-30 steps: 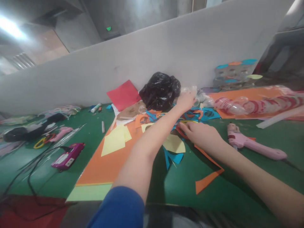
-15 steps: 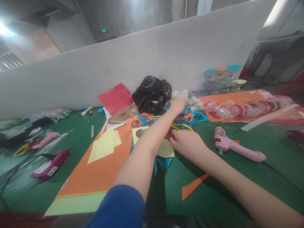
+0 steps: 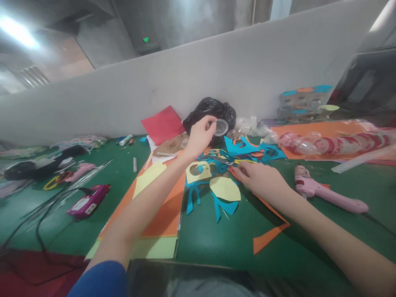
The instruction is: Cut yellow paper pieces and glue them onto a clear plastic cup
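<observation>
"Clear plastic cup (image 3: 221,128), or a round piece much like one: where is it?"

"Raised above the table (image 3: 213,249), in front of the black plastic bag (image 3: 208,107). The fingers of the person's left hand (image 3: 201,134) pinch it at its left edge (blur hides whether the rim or the base faces the viewer)."

"What about the right hand (image 3: 262,179)?"

"It is curled round the handles of a pair of scissors (image 3: 228,162), which show a bit of yellow and a bit of red. The blades point left; how far apart they stand cannot be told."

"And just around the hands?"

"Blue paper scraps (image 3: 232,145) lie tangled near the blades. A cream cut-out (image 3: 191,178) with a round hole lies to their left, and a pale yellow piece (image 3: 225,188) rests nearer the person. A heap of clear plastic pieces (image 3: 247,125) sits just right of the bag."

"Further out?"

"On the right, a pink glue gun (image 3: 334,194) lies on its side, and behind it a red-and-clear plastic column (image 3: 349,140) stretches over orange paper. On the left, the forearm crosses a large orange sheet (image 3: 163,216), and a purple box (image 3: 89,202) with dark cords lies well apart from the hands."
</observation>
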`<state>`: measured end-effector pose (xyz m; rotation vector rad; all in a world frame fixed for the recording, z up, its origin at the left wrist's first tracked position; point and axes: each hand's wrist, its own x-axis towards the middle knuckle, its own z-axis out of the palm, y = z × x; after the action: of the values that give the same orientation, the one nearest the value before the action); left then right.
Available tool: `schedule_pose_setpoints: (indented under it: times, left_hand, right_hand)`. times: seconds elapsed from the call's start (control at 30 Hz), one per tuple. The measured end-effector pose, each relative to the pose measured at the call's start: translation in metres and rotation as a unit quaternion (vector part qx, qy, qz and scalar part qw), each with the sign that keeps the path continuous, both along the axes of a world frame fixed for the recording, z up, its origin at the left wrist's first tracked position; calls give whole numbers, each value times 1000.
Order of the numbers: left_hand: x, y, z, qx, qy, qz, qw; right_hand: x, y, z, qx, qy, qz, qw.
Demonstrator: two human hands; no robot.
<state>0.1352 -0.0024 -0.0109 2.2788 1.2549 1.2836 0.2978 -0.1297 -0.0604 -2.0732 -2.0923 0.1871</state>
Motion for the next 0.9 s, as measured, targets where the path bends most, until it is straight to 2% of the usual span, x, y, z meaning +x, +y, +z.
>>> schedule_pose_setpoints:
  times: [0.13, 0.23, 0.3, 0.4, 0.5, 0.7, 0.8, 0.9]
  left_hand:
    - [-40, -42, -33, -149, -5, -9, 989]
    - [-48, -65, -56, -177, 22, -32, 983]
    - [-45, -75, -65, -188, 39, -43, 981]
    - [-36, -83, -69, -184, 47, -63, 980]
    - [-31, -85, -70, -208, 30, -87, 974]
    - [-34, -83, -72, -255, -16, -176, 951]
    - [-36, -82, -71, -236, 21, -225, 945]
    - [-37, -81, -72, -195, 63, -234, 950]
  right_hand:
    - [0, 3, -7, 38, 60, 26, 997]
    - [1, 9, -20, 78, 131, 108, 982]
    - [2, 13, -29, 88, 153, 163, 971]
    - [4, 18, -39, 90, 151, 206, 963]
    - [6, 20, -41, 80, 203, 214, 952]
    - [9, 21, -35, 40, 376, 128, 917]
    - [11, 23, -30, 34, 422, 98, 901]
    - [9, 22, -27, 15, 438, 82, 895]
